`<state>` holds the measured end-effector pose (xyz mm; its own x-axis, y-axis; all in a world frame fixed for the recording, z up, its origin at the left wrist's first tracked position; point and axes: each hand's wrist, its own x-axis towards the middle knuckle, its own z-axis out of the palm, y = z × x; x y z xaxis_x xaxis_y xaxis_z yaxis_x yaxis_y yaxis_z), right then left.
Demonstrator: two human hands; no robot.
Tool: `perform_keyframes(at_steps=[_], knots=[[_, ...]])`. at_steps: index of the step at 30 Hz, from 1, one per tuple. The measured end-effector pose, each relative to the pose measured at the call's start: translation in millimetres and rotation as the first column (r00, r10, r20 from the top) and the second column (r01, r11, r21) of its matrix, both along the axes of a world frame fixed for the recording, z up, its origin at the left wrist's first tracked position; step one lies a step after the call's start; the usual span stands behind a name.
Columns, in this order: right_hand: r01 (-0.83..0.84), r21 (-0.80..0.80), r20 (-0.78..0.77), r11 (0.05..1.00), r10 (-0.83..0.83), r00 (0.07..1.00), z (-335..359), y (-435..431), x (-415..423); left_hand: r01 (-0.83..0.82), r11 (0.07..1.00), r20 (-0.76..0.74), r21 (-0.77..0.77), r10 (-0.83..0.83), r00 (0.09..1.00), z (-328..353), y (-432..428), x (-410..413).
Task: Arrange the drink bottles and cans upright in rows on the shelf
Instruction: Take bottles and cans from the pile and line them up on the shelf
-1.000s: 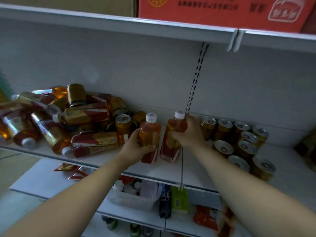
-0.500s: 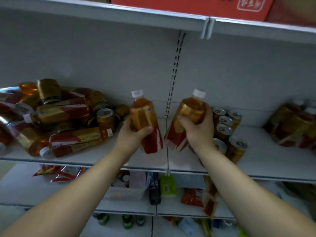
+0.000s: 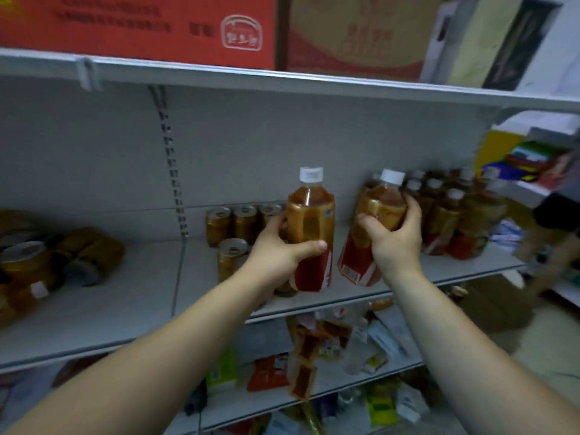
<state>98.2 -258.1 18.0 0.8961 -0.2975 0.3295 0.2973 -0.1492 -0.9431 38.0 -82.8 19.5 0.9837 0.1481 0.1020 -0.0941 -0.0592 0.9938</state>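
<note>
Bottles, two of them, one in each hand, right in front of the shelf (image 3: 125, 302)! The left hand (image 3: 279, 252) has its grip wrapped round the waist of the left bottle (image 3: 310, 215), thumb across the label, fingers curled behind. That one stands near enough vertical, white cap up, base low over the shelf's front lip; whether it touches the board, I cannot tell.

The right hand (image 3: 395, 243) has its grip closed round the shoulder of the right bottle (image 3: 381, 202), thumb in front, fingers hooked over the far side. This one is tilted, cap leaning up and to the right, base kicked out left toward its partner.

Here is the relation that matters. The standing bottles (image 3: 452, 215) are packed upright against the back panel, just to the right of the right hand. So that hand is the nearer one, and its bottle's cap points their way.

My read: that bottle needs its long axis brought vertical, then a set-down beside the group. The left bottle sits farther off, in front of the upright cans (image 3: 232, 224), and would have to travel right. Far left, a heap (image 3: 62, 255) of toppled cans and bottles lies on the shelf.
</note>
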Motion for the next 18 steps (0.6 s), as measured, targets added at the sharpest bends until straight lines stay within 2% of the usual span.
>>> perform_keyframes(at_steps=[5, 9, 12, 18], knots=[[0.022, -0.097, -0.105, 0.995, -0.032, 0.994, -14.2, -110.1, 24.7, 0.011, 0.993, -0.068, 0.122, -0.003, 0.998, -30.5, -106.2, 43.2], [-0.032, -0.222, -0.172, 0.974, -0.007, 0.985, -32.5, -169.3, 50.0, -0.015, 0.989, -0.111, 0.15, 0.032, 0.993, -58.9, -155.6, 72.1], [-0.048, -0.328, -0.182, 0.943, -0.013, 0.983, -42.3, -190.8, 70.3, -0.052, 0.987, -0.122, 0.152, 0.071, 0.99, -74.7, -174.5, 85.6], [-0.099, -0.351, -0.208, 0.931, 0.026, 0.978, -66.6, -192.6, 111.4, -0.118, 0.981, -0.124, 0.157, 0.138, 0.983, -91.3, -188.7, 117.8]])
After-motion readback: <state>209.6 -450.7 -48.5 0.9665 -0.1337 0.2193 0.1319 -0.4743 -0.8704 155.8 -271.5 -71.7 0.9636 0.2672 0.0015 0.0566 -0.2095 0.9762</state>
